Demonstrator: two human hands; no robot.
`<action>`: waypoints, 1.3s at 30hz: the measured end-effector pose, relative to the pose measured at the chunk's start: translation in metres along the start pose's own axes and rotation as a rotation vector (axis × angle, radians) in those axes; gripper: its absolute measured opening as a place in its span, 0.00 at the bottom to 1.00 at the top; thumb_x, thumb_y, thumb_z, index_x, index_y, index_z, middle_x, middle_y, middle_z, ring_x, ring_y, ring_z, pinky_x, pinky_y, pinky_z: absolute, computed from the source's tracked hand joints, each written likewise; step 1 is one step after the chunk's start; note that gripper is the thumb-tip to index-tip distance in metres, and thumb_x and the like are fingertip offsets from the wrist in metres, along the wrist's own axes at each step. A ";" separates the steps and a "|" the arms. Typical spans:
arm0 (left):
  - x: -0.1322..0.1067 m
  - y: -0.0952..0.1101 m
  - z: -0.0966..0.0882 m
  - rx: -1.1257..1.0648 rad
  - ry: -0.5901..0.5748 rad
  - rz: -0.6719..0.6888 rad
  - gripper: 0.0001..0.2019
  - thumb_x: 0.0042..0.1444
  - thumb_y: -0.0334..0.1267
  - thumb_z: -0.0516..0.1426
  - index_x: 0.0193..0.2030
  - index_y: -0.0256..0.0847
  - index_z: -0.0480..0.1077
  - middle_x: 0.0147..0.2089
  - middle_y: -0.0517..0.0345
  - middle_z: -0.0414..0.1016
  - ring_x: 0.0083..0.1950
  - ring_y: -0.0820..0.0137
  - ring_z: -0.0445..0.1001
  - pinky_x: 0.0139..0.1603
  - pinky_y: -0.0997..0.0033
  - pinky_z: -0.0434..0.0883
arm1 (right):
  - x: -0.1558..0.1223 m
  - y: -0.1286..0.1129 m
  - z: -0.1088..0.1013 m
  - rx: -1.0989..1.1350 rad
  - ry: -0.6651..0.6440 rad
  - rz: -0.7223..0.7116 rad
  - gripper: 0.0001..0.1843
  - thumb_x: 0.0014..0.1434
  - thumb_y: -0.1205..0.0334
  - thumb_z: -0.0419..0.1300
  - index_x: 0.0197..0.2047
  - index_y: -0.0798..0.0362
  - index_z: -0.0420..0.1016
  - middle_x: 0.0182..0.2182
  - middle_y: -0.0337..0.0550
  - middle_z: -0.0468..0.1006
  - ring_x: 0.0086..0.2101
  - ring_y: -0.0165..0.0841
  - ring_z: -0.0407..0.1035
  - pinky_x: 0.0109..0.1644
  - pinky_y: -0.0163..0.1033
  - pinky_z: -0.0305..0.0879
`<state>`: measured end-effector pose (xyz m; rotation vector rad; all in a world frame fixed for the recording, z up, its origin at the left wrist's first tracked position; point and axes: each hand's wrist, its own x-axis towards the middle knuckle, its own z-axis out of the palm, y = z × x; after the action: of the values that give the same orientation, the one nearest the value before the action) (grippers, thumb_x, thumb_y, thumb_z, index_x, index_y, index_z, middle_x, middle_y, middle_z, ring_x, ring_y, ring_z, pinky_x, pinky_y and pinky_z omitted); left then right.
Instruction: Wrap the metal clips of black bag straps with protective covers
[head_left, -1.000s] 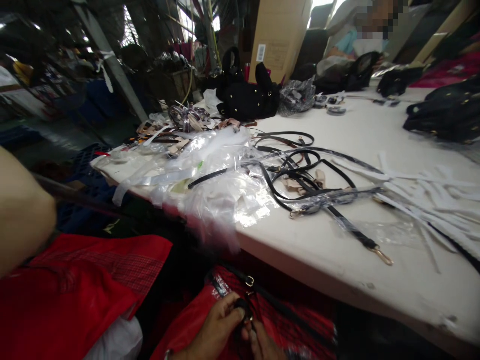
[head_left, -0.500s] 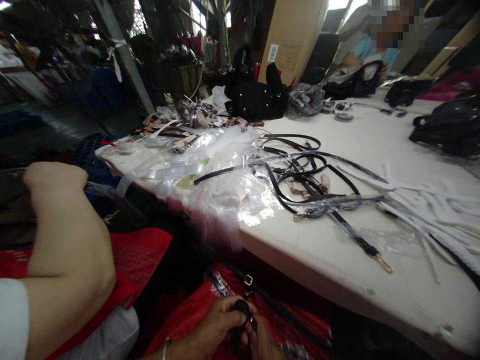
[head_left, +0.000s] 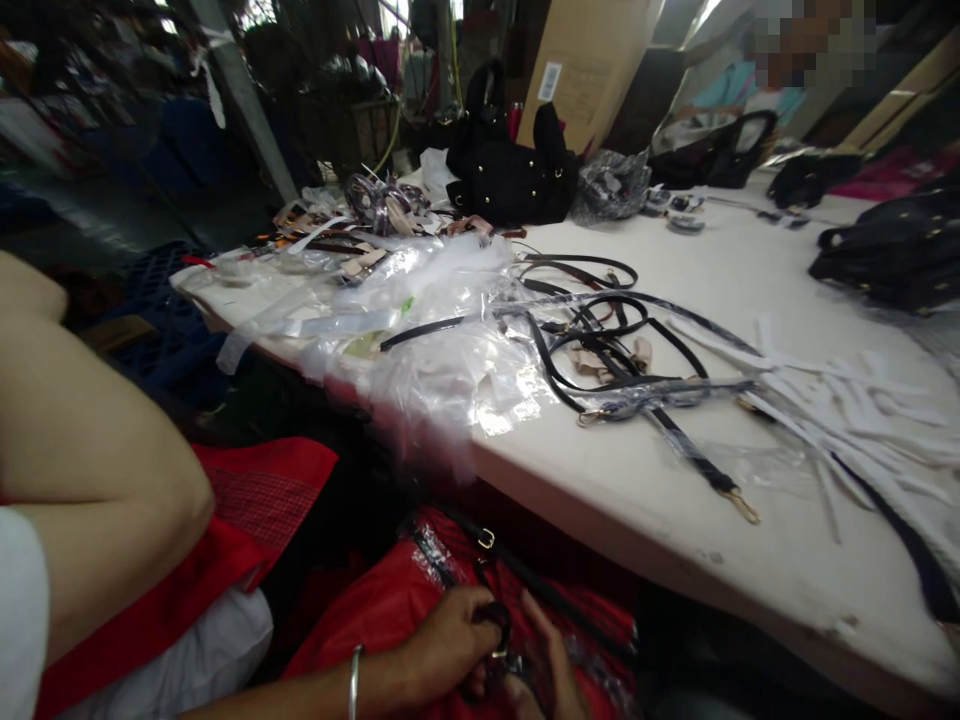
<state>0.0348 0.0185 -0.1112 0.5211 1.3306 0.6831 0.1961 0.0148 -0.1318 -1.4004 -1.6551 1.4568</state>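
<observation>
Low in the view, a red bag (head_left: 390,610) wrapped in clear film lies in my lap below the table edge. A black strap with a small gold buckle (head_left: 486,540) runs across it. My left hand (head_left: 450,640), with a metal bangle on the wrist, is closed round a dark ring at the strap's end. My right hand (head_left: 551,670) meets it from the right, fingers pinched on the same strap end; its lower part is cut off by the frame.
The white table (head_left: 675,530) carries loose black straps (head_left: 600,340), crumpled plastic wrappers (head_left: 442,370) and white strips (head_left: 847,400). Black handbags (head_left: 510,175) and a cardboard box (head_left: 585,60) stand at the back. Another person's bare arm (head_left: 90,450) fills the left; a further person (head_left: 750,90) sits across.
The bare arm at the left has swung in and grown larger in view. My hands have stayed together on the strap end, sliding slightly lower and to the right.
</observation>
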 end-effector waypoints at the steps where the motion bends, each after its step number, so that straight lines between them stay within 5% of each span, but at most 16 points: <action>1: 0.000 -0.001 0.002 0.015 -0.005 0.002 0.09 0.44 0.42 0.54 0.32 0.40 0.64 0.20 0.65 0.66 0.16 0.75 0.62 0.17 0.76 0.62 | 0.001 0.000 -0.006 -0.040 0.049 0.000 0.31 0.63 0.42 0.53 0.62 0.51 0.64 0.55 0.53 0.76 0.49 0.42 0.76 0.49 0.41 0.76; 4: -0.003 -0.003 0.008 0.068 -0.008 0.033 0.07 0.45 0.40 0.55 0.29 0.39 0.64 0.23 0.63 0.66 0.21 0.75 0.64 0.20 0.76 0.61 | 0.004 -0.004 -0.018 -0.173 0.044 -0.016 0.19 0.61 0.45 0.57 0.47 0.48 0.76 0.41 0.48 0.83 0.37 0.39 0.79 0.41 0.37 0.77; 7: -0.007 -0.006 0.011 0.193 0.017 0.082 0.06 0.49 0.39 0.55 0.29 0.39 0.66 0.25 0.62 0.66 0.26 0.72 0.66 0.23 0.76 0.58 | 0.003 -0.008 -0.018 -0.142 0.047 -0.048 0.18 0.62 0.43 0.56 0.37 0.47 0.78 0.34 0.46 0.84 0.34 0.39 0.79 0.38 0.37 0.77; 11: -0.012 -0.006 0.013 0.291 -0.007 0.103 0.06 0.52 0.38 0.56 0.30 0.37 0.69 0.28 0.59 0.73 0.31 0.69 0.70 0.27 0.74 0.60 | -0.005 0.000 -0.006 0.001 0.147 0.209 0.20 0.61 0.42 0.54 0.40 0.48 0.77 0.27 0.43 0.82 0.26 0.38 0.77 0.30 0.37 0.73; 15: -0.016 -0.002 0.011 0.263 -0.073 0.174 0.05 0.57 0.37 0.54 0.34 0.38 0.68 0.32 0.57 0.79 0.35 0.66 0.76 0.34 0.72 0.66 | -0.008 0.015 0.001 0.297 0.076 0.424 0.23 0.55 0.41 0.60 0.43 0.53 0.74 0.19 0.38 0.77 0.21 0.36 0.72 0.26 0.37 0.70; 27: -0.005 -0.018 0.008 0.329 0.061 0.115 0.08 0.56 0.41 0.56 0.32 0.40 0.62 0.29 0.61 0.70 0.30 0.70 0.67 0.28 0.73 0.60 | -0.003 0.021 -0.005 0.304 -0.007 0.439 0.25 0.55 0.40 0.60 0.44 0.52 0.74 0.23 0.39 0.78 0.23 0.36 0.73 0.27 0.36 0.70; 34: -0.006 -0.013 0.008 0.239 0.010 0.123 0.08 0.53 0.40 0.56 0.31 0.40 0.61 0.29 0.62 0.67 0.32 0.70 0.65 0.30 0.73 0.59 | -0.009 0.024 0.010 0.268 0.121 0.355 0.24 0.58 0.38 0.54 0.43 0.51 0.73 0.21 0.38 0.76 0.19 0.33 0.68 0.21 0.34 0.64; 39: -0.004 -0.011 0.007 0.254 0.020 0.109 0.08 0.50 0.40 0.56 0.29 0.40 0.60 0.26 0.63 0.63 0.30 0.71 0.61 0.28 0.73 0.56 | -0.009 0.021 0.010 0.051 0.254 0.207 0.23 0.60 0.38 0.53 0.41 0.48 0.75 0.32 0.46 0.83 0.31 0.39 0.78 0.36 0.38 0.74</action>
<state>0.0432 0.0086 -0.1147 0.7985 1.4243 0.6123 0.1980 0.0006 -0.1524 -1.6899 -1.3402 1.3535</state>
